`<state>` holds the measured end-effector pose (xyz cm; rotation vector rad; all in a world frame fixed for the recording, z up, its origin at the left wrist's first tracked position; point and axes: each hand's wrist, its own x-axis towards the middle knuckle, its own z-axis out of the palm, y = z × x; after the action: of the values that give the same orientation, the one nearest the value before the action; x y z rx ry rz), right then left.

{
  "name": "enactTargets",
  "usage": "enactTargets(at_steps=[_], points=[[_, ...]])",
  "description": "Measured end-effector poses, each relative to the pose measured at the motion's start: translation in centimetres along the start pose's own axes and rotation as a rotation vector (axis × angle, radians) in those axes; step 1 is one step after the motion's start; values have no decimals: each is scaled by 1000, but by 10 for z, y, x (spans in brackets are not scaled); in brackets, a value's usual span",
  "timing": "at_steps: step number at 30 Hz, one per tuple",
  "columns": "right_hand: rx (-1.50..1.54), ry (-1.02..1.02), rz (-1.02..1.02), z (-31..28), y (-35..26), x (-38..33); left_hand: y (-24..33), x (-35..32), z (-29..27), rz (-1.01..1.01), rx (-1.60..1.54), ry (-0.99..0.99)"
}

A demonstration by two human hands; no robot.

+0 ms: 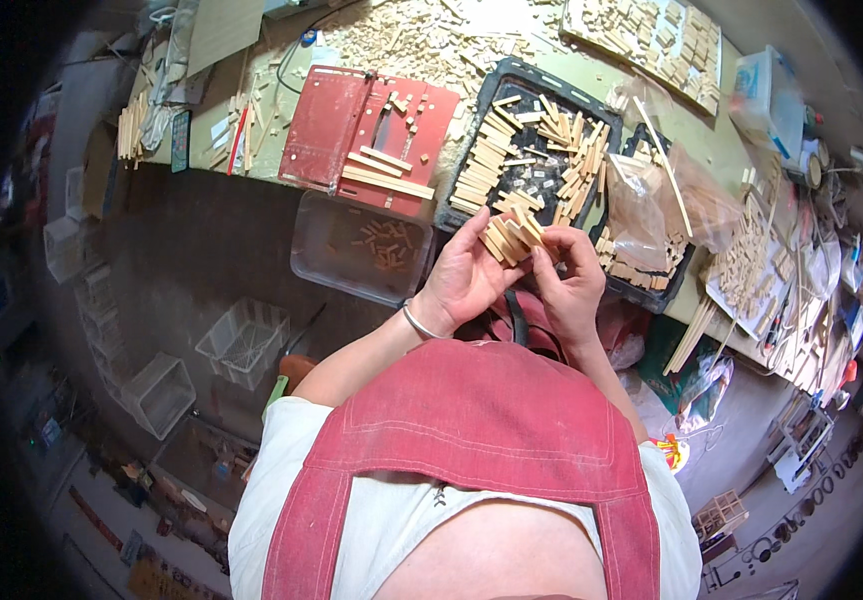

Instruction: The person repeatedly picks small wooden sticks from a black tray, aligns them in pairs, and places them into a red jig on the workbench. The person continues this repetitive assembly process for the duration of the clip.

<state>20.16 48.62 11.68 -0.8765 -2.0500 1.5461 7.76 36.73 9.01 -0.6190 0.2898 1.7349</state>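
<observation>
2 hands on 1 bundle: left hand [459, 283] cups wooden sticks [507, 241], palm up, likely keeping them together; right hand [573, 280] pinches bundle's right side, seemingly steadying. Bundle by black tray's [551, 81] near edge, probably for reach.

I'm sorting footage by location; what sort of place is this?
Probably a woodworking workshop: there's a red slotted plate, a black tray of wooden sticks, and small wood pieces scattered across the workbench.

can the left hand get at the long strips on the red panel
Probably yes: nothing visible blocks the left hand from the long strips on the red panel, though it holds wooden pieces, so its grip isn't free.
</observation>
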Motion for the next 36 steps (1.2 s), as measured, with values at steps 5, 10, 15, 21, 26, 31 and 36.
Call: enactTargets(at_steps=[5,10,15,21,26,31,36], points=[[-180,-48,-193,-8,9,20,-9,16,6,96,206,46],[-221,0,-251,-11,22,37,-15,34,11,134,304,86],[-373,-119,-448,-12,23,59,-11,52,-1,201,288,84],[-399,-176,-94,-12,106,117,-10,54,-23,226,275,294],[-743,-409,-109,16,175,157,-17,49,-35,275,264,361],[-815,-440,-152,17,188,159,-19,51,-36,312,250,387],[-837,-319,-65,-3,199,175,-22,59,-33,301,245,415]])
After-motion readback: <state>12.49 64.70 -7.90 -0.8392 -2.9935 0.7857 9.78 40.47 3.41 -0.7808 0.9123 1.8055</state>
